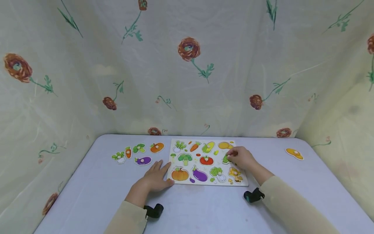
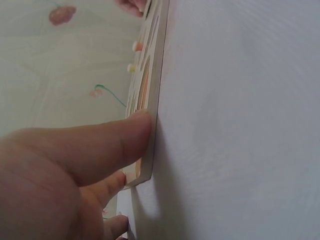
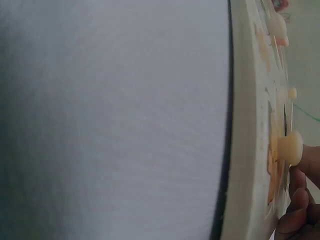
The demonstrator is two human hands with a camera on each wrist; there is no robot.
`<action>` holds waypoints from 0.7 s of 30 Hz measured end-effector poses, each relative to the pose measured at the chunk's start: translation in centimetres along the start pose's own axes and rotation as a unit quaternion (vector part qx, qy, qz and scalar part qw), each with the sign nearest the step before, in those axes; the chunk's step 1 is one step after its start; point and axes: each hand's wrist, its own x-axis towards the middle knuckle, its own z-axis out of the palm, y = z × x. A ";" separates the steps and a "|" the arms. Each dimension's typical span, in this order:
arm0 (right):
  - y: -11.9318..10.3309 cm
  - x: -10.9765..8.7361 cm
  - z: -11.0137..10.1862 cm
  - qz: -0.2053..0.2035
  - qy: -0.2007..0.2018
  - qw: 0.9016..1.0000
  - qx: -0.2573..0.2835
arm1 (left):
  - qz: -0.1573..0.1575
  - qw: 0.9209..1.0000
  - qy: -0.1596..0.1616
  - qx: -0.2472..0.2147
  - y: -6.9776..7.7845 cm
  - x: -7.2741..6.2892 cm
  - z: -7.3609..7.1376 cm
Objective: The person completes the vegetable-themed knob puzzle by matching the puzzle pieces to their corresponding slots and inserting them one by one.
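A wooden vegetable peg puzzle board [image 1: 193, 162] lies on the table. My left hand [image 1: 156, 178] rests at its left side with fingers spread, the thumb touching the front left corner; the left wrist view shows the thumb [image 2: 112, 150] against the board's edge. Over the board's right part, my right hand [image 1: 241, 157] pinches a green vegetable piece [image 1: 225, 159], which its fingers partly cover. Just in front of that hand lies a yellow mushroom piece [image 1: 235, 173], its pale knob [image 3: 291, 148] standing up beside the fingers in the right wrist view. A tomato piece [image 1: 206, 160] and a cabbage piece [image 1: 218, 174] sit in the board.
Left of the board lie loose pieces: a radish [image 1: 119, 157], a carrot [image 1: 128, 152], a broccoli [image 1: 139, 148], a pumpkin [image 1: 157, 148] and an eggplant [image 1: 143, 161]. A yellow potato piece [image 1: 294, 154] lies far right. A flowered curtain [image 1: 228, 81] stands behind the table.
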 end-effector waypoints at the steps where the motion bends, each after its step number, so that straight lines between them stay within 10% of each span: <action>1: 0.0 0.1 0.0 0.002 0.003 1.000 -0.003 | 0.001 1.000 0.001 0.001 0.0 0.0 0.0; 21: 0.2 0.3 -0.6 0.007 -0.025 1.000 -0.001 | 0.009 1.000 -0.002 0.017 -0.4 0.3 0.3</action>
